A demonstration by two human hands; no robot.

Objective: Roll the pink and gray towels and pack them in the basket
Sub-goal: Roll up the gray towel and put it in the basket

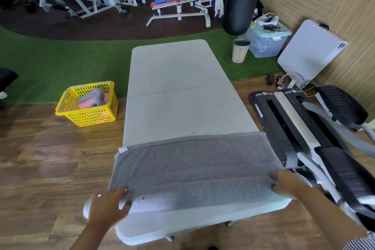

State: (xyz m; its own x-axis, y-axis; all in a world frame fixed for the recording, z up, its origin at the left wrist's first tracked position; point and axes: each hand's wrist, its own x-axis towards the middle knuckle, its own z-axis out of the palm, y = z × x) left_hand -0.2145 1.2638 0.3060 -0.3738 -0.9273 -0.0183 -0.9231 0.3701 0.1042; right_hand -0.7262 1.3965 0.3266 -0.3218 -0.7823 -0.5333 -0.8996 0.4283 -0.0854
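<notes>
Between both hands, the gray towel point(192, 168) lies flat, left fingers point(121, 192) and right fingers point(274, 176) gripping its near corners

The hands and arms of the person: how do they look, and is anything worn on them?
Both hands are bare, without gloves. The left hand has light-painted fingernails, and its forearm is bare with no sleeve in view. Behind the right hand the forearm is bare too; a sleeve with thin dark and white stripes shows at the picture's lower right corner.

Even, soft daylight fills the room, brightest at lower centre, where glare whitens the gray towel point(190, 170). Wide-angle distortion bends the frame edges; the upper left lies dim.
</notes>
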